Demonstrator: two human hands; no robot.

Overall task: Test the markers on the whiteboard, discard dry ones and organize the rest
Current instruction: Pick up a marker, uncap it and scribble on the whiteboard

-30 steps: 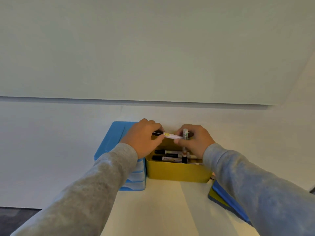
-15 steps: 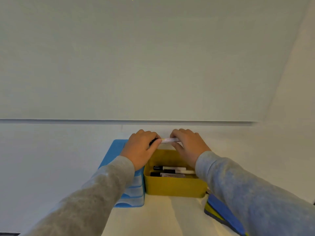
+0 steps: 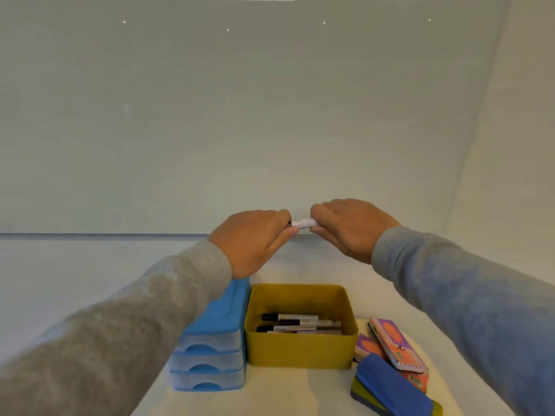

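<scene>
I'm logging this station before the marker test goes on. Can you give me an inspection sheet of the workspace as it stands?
Surface: pale table, lit in patches.
Job's things: one marker held level between both hands; more markers lying in the yellow bin; whiteboard unmarked.
Clutter: blue drawer unit touching the bin's left side; erasers piled to its right.
Grippers: left hand and right hand each grip a marker end.
Cables: nothing seen.
Surroundings: white wall below the board.

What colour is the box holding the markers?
Mustard yellow; the box shows clearly in the head view.
</scene>
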